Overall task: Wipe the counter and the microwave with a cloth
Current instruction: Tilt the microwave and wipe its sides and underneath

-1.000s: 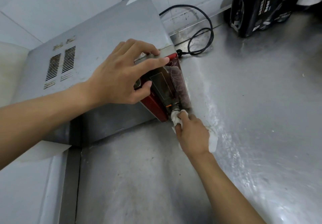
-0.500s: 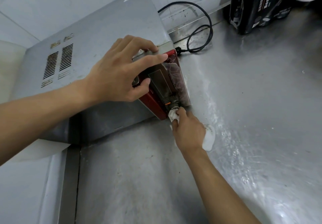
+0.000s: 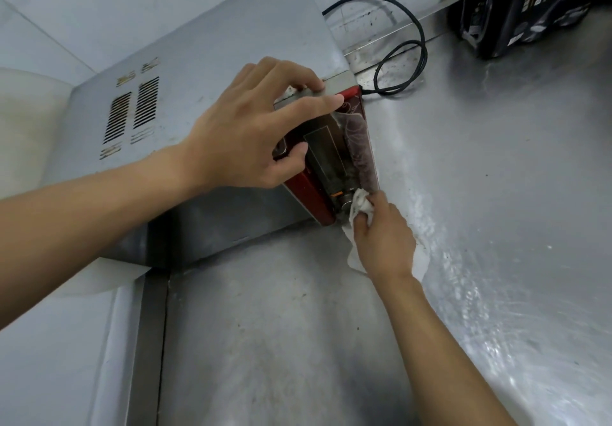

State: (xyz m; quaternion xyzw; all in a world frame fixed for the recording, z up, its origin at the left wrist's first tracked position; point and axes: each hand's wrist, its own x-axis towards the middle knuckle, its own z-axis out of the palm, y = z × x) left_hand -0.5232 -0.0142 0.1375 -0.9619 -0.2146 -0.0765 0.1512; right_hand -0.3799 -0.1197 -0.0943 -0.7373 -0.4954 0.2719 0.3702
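A steel microwave (image 3: 205, 61) with a red front panel (image 3: 337, 147) stands on the steel counter (image 3: 496, 177), seen from above. My left hand (image 3: 251, 134) grips the top front corner of the microwave, fingers on the top edge and thumb on the front. My right hand (image 3: 384, 240) holds a white cloth (image 3: 361, 205) and presses it against the knob at the lower end of the red panel. More of the cloth hangs out below the hand onto the counter.
A black power cord (image 3: 410, 48) loops on the counter behind the microwave by the tiled wall. A black plastic-wrapped pack (image 3: 526, 5) stands at the back right. A white board (image 3: 20, 121) leans left of the microwave.
My right hand with the cloth has shifted slightly up and right along the lower end of the panel. My left hand keeps its grip on the microwave's corner.
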